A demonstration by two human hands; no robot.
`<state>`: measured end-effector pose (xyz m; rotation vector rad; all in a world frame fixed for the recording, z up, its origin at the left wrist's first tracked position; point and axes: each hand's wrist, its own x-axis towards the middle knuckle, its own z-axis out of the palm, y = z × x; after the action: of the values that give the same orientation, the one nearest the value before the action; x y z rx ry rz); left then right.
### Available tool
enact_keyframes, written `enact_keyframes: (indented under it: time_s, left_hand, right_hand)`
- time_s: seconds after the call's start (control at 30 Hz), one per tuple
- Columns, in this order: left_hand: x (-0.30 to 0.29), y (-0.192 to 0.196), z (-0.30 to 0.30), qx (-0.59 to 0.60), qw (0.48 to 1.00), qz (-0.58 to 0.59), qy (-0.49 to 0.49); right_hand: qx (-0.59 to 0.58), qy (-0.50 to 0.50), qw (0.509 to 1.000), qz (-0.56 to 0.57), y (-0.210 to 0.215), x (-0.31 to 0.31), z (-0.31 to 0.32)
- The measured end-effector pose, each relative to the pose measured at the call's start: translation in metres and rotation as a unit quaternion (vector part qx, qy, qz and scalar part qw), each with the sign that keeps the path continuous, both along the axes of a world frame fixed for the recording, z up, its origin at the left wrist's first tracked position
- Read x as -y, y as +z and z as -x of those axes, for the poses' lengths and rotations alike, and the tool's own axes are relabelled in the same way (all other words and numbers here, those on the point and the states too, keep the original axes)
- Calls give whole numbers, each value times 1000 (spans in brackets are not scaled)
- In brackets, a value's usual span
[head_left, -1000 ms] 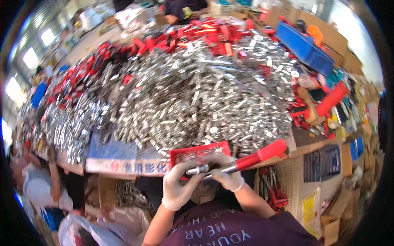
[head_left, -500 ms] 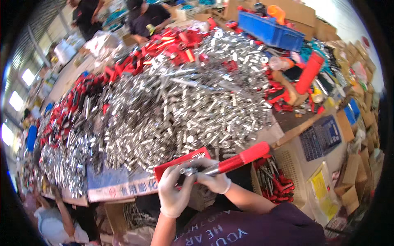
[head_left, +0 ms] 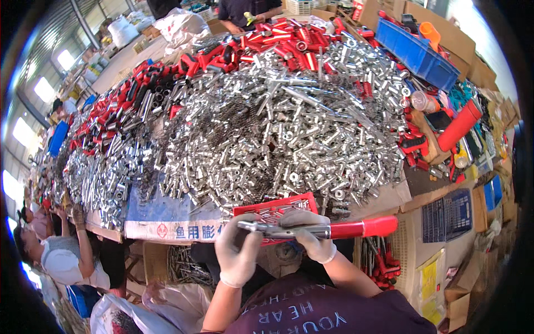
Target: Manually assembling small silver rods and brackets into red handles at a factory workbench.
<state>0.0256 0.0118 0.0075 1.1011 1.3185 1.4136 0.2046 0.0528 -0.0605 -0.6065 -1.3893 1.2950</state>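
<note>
A long tool (head_left: pixel 361 229) with a red handle and a silver metal shaft lies almost level in front of me, red end to the right. White gloves cover both hands. My left hand (head_left: pixel 238 251) pinches the shaft's narrow tip between thumb and fingers. Around the thicker metal part beside the red handle, my right hand (head_left: pixel 311 240) is closed. Just beyond my hands is a shallow red tray (head_left: pixel 310 199) holding small metal pins, partly hidden by my fingers. A large pile of silver metal parts (head_left: pixel 239 150) covers the table past the tray.
Red handle parts (head_left: pixel 278 39) line the pile's far side. A blue crate (head_left: pixel 417 54) stands far right. Beside my right arm, red-handled pieces (head_left: pixel 381 261) fill a beige basket (head_left: pixel 401 245). Another person (head_left: pixel 61 256) works at the left; one more (head_left: pixel 245 12) stands across the table.
My view has shifted, so the table sits further left and higher. The tool has swung from slanting up rightward to nearly level, still in both hands.
</note>
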Motion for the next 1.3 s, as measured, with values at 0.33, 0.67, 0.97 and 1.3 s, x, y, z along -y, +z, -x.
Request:
enact_keyframes:
  time_s: [0.33, 0.67, 0.97, 1.3]
  left_hand:
    - [-5, -17, 31, -60, 994, 23, -84]
    - [-17, -8, 52, -180, 943, 177, -216]
    - [-32, -12, 62, -206, 920, 92, -320]
    - [-121, -31, 323, -442, 761, 98, 465]
  right_hand:
    - [-28, -14, 999, -29, -5, -2, 7]
    - [-29, -28, 998, -38, -3, 1, 17]
    - [-77, -84, 993, 34, -10, 12, 18]
    - [3, -80, 997, 11, -13, 9, 16]
